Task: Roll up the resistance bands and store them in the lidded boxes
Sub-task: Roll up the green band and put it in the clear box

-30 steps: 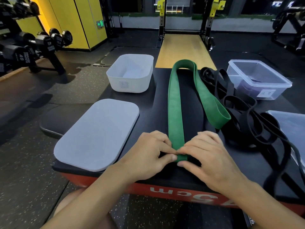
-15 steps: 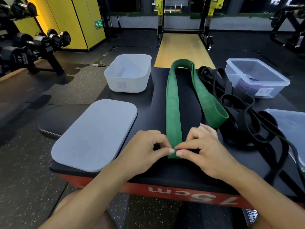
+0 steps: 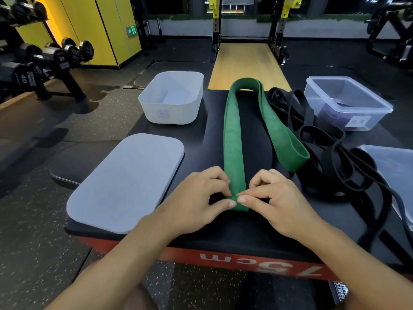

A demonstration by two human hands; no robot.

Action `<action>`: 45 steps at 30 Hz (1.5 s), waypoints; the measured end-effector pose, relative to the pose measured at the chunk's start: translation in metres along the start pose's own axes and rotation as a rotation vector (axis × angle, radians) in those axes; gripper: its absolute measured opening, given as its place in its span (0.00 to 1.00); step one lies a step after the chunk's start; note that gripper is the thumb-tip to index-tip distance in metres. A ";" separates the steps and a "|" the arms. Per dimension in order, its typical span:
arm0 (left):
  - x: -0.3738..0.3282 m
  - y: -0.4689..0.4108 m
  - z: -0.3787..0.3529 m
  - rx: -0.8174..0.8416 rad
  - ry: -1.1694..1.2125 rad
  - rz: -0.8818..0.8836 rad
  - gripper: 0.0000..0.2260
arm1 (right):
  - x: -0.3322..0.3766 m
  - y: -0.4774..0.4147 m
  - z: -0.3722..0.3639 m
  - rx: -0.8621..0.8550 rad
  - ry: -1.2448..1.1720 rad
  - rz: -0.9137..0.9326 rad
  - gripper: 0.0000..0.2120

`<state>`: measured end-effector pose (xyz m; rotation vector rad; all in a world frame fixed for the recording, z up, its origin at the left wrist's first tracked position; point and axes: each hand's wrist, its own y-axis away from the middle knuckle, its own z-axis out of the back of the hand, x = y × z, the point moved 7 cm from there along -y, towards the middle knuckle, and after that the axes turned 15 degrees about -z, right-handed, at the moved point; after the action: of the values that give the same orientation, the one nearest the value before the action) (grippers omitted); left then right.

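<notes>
One roll begun: both hands pinch the near end of the green band [image 3: 232,139].
Left hand [image 3: 201,198]: holds the fold.
Right hand [image 3: 277,202]: holds it too.
Black bands [image 3: 324,153]: not rolled, right.
White box [image 3: 172,97]: open, far left.
Clear box [image 3: 348,104]: open, far right.

a gym, dumbbell rack [image 3: 42,61], squat rack [image 3: 248,30], rubber floor [image 3: 33,220]

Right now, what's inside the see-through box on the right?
The clear box has its lid off, and something dark purple lies at the bottom. The cloudy walls blur it, so what it is cannot be told.
</notes>
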<state>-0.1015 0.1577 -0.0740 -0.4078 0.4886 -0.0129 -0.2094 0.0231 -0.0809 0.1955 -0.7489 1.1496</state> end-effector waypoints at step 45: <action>0.018 -0.011 -0.002 0.070 -0.090 0.057 0.19 | 0.006 -0.019 0.005 -0.016 0.236 0.161 0.18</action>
<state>-0.0857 0.1449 -0.0792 -0.3245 0.4095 0.0431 -0.1932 0.0173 -0.0689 -0.0155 -0.5718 1.2925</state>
